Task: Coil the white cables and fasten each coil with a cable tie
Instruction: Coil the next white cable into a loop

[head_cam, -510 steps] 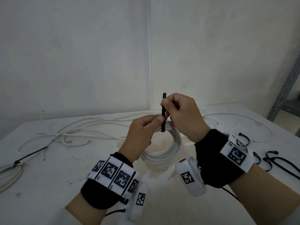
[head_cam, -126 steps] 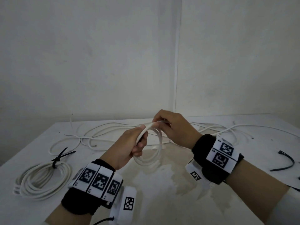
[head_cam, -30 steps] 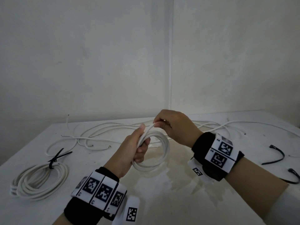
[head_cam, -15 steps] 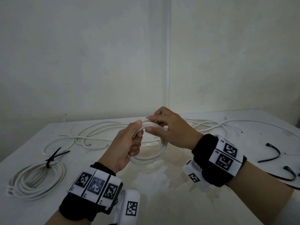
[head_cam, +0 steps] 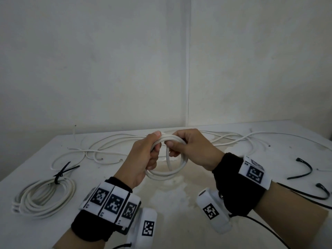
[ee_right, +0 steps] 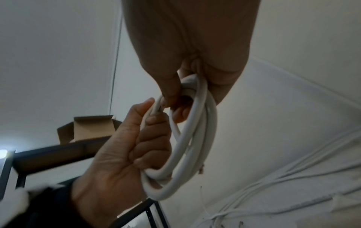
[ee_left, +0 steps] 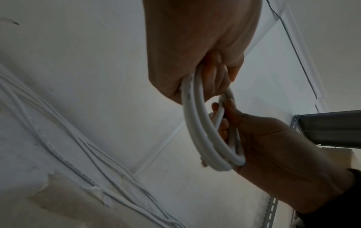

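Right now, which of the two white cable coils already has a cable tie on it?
The coil lying on the table at the left: a black tie binds its top. The coil held in both hands has none.

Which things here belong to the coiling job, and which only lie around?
Belong to the job:
- small coil, gripped by left hand and right hand
- loose white cables
- spare black cable ties
- finished tied coil

Just lying about:
- cardboard box on metal shelf
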Tool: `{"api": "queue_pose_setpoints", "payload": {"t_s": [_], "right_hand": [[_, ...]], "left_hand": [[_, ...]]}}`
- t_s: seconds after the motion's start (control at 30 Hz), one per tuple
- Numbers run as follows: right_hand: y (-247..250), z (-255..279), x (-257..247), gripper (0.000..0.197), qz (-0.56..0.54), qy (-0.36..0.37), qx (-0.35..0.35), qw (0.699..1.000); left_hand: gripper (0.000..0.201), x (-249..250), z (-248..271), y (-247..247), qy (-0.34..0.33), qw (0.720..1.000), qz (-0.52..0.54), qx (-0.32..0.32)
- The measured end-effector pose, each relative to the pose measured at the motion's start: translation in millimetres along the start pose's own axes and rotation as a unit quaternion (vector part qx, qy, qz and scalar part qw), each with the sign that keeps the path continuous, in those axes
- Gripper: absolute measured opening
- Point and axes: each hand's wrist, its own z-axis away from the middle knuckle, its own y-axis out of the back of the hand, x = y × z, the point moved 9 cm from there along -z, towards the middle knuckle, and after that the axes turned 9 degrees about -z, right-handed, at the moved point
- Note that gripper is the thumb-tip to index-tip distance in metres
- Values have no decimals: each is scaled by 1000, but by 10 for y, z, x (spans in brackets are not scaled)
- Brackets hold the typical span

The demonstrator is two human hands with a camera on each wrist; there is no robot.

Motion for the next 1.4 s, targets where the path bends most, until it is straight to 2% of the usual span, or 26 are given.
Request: {"api": "queue_pose_setpoints", "payload": {"t_s": [0.1, 0.23, 0.63, 0.8, 0.97, 1.13, 1.27, 1.4], "right_hand": [[-26, 9, 31, 13, -57, -12, -1, 998], [-105, 25, 107, 14, -118, -40, -40, 991], [-117, 135, 177, 11, -233, -89, -76, 965], [-123, 177, 221, 9, -259, -107, -125, 952], [-88, 221, 231, 38, -268, -105, -136, 948], [-15, 193, 153, 57, -199, -97, -130, 967], [28, 205, 126, 25, -121, -81, -102, 984], [34, 205, 170, 14, -121, -77, -33, 989]], "left_hand": [[43, 33, -4, 23, -10, 1000, -4, 6], [43, 39, 18, 29, -23, 1000, -8, 17], [43, 66, 15, -17, -47, 998, -32, 42], [46, 29, 19, -71, -57, 997, -25, 40], [60, 2, -2, -120, -52, 998, -19, 31], [45, -3, -6, -95, -35, 998, -4, 51], [41, 10, -52, 62, -22, 993, 65, 92], [41, 29, -33, 124, -29, 990, 52, 124]]}}
